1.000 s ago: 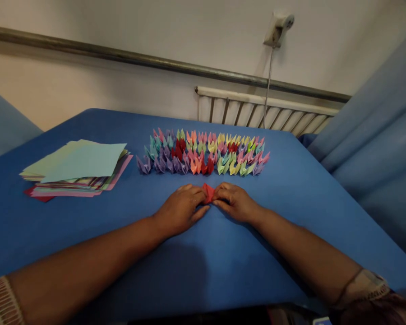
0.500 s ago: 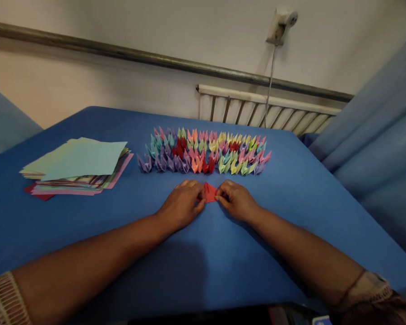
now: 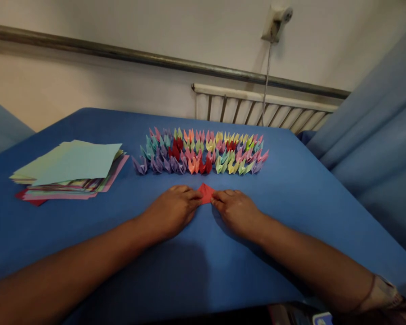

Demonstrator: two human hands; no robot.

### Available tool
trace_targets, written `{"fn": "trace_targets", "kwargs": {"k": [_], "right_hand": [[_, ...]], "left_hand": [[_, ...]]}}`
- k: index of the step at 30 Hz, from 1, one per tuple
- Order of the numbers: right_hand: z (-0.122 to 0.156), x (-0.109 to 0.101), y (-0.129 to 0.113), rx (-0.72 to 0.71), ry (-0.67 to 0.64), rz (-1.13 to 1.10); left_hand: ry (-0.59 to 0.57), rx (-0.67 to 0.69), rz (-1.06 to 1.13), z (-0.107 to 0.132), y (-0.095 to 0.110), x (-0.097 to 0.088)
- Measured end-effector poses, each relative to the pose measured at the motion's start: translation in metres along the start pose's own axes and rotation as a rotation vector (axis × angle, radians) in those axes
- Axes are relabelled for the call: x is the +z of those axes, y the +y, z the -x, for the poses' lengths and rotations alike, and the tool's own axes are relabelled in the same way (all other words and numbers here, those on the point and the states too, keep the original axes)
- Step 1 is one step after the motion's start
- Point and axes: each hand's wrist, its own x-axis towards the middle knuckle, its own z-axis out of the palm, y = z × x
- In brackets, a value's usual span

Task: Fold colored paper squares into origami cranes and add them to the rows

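Note:
A small folded red paper (image 3: 205, 192) lies on the blue table (image 3: 291, 198) between my two hands. My left hand (image 3: 171, 211) rests palm down with its fingertips pressed on the paper's left edge. On the other side, my right hand (image 3: 236, 210) presses the right edge with its fingers together. Most of the paper is hidden under the fingertips. Just beyond it stand rows of several small folded paper cranes (image 3: 201, 151) in many colours.
A stack of coloured paper sheets (image 3: 71, 169) lies at the left of the table. Behind the table are a wall, a metal rail (image 3: 155, 58) and a white railing (image 3: 257, 108). Blue fabric (image 3: 375, 135) hangs at the right.
Both hands have slid slightly toward me and flattened over the red paper, so less of it shows. The view has shifted a little to the right.

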Motion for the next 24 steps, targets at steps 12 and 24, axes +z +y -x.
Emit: {"fn": "trace_targets", "kwargs": {"k": [12, 24], "right_hand": [[-0.001, 0.004, -0.003, 0.054, 0.024, -0.048], [-0.002, 0.008, 0.0, 0.034, 0.066, -0.079]], "left_hand": [[-0.001, -0.038, -0.056, -0.006, 0.0, 0.004], [-0.049, -0.048, 0.029, -0.009, -0.006, 0.027]]}}
